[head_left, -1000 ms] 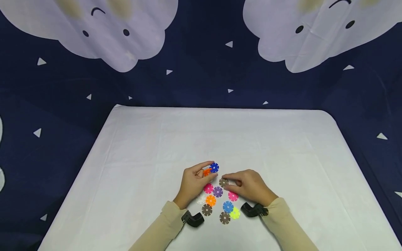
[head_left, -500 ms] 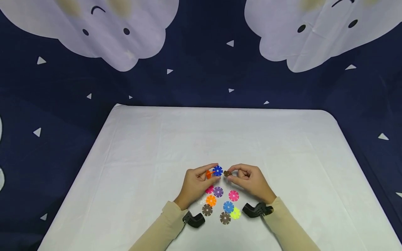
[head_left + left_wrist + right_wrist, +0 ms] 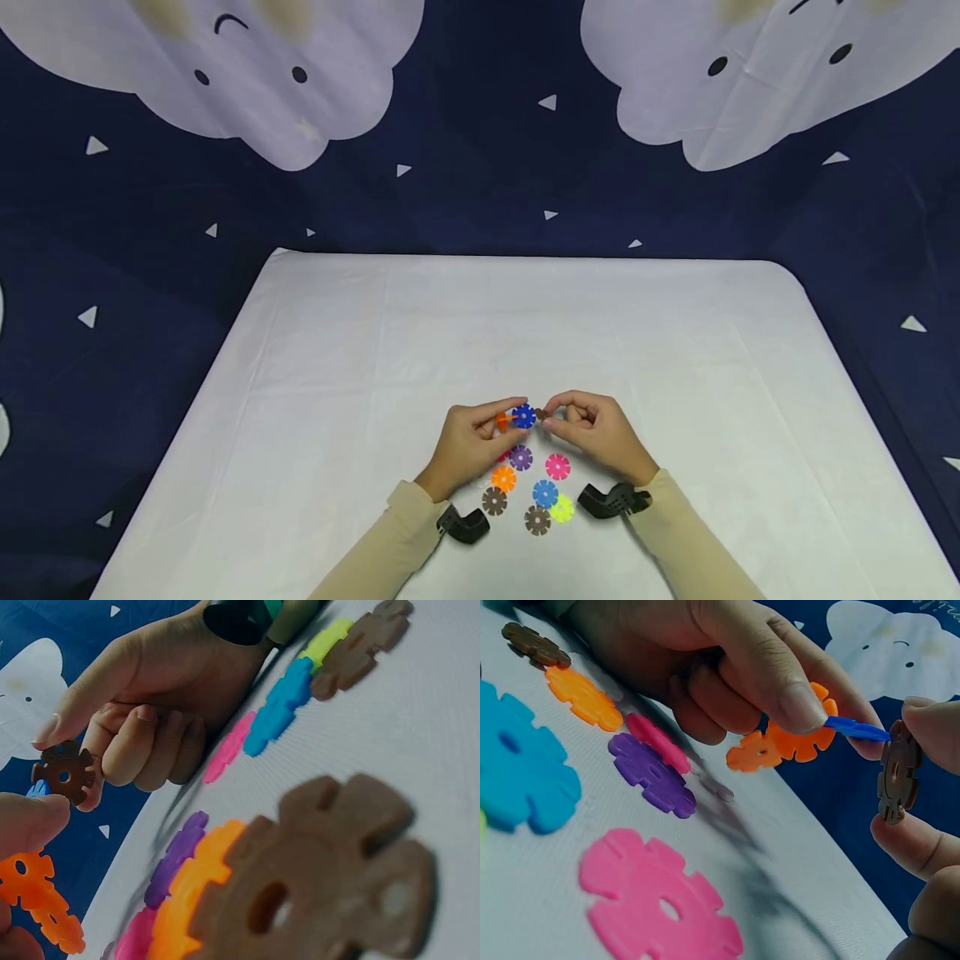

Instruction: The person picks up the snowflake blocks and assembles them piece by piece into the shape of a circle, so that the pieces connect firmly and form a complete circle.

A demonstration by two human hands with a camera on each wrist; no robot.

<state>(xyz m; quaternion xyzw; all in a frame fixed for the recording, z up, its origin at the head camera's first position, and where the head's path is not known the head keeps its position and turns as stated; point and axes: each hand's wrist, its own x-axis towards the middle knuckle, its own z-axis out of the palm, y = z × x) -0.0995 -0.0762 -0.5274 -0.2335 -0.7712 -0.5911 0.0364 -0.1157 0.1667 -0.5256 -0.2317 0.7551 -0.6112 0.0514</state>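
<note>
Thumb and fingers of my left hand [image 3: 467, 440] pinch a blue snowflake disc [image 3: 523, 416]. It is joined to orange snowflake discs [image 3: 801, 741], which hang on the palm side. My right hand [image 3: 603, 429] pinches a brown snowflake disc [image 3: 897, 774] between thumb and index finger, the other fingers curled in. In the right wrist view the brown disc stands almost edge-on, crosswise to the blue one, with the blue edge meeting its notched rim. Both pieces are held up above the white table [image 3: 637, 333].
Loose snowflake discs lie below the hands: purple [image 3: 521, 457], pink [image 3: 557, 467], orange [image 3: 503, 478], light blue [image 3: 545, 494], yellow [image 3: 562, 508] and two brown, one nearer the left wrist [image 3: 494, 501]. Another pink disc [image 3: 657, 742] is partly covered by my left hand in the head view.
My right hand has lifted the brown disc, turned it edge-on and brought it against the blue disc. My left hand has shifted slightly right with the joined blue and orange discs.
</note>
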